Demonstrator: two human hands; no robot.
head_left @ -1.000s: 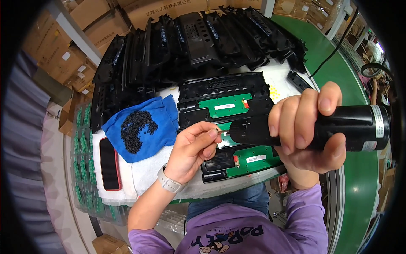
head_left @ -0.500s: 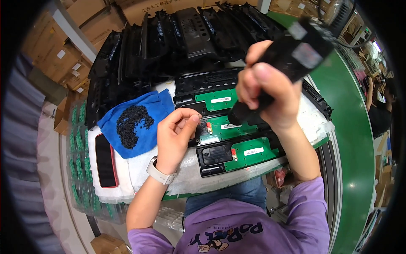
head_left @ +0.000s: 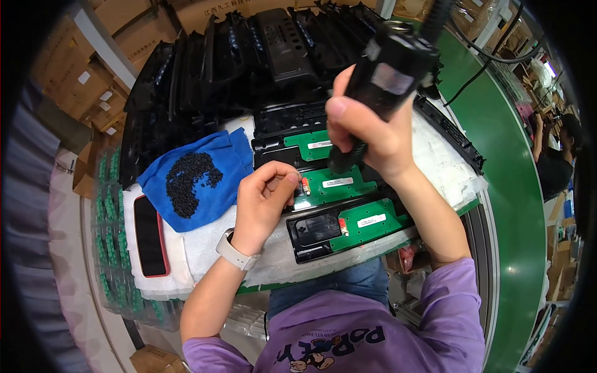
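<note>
My right hand [head_left: 379, 137] is wrapped round a black electric screwdriver [head_left: 392, 65]. Its dark tip end points down over the middle green circuit board [head_left: 323, 196], which lies in a black plastic housing; whether it touches is hidden. Thumb and forefinger of my left hand [head_left: 262, 198] are pinched together at that board's left part, beside a small red-and-white component [head_left: 305, 185]. Anything between those fingertips is too small to make out. Nearer to me lies another housing with a green board [head_left: 374, 225], and a third board [head_left: 303, 148] lies beyond the middle one.
A blue cloth [head_left: 235, 151] at left carries a heap of small black screws [head_left: 181, 189]. Beside it lies a red-edged phone [head_left: 150, 239]. Many black plastic housings [head_left: 280, 46] are stacked at the back. Clear trays of green parts [head_left: 112, 242] stand at far left.
My right hand and the screwdriver have moved left, with the tool now more upright above the middle board. My left hand has shifted slightly right, still pinched.
</note>
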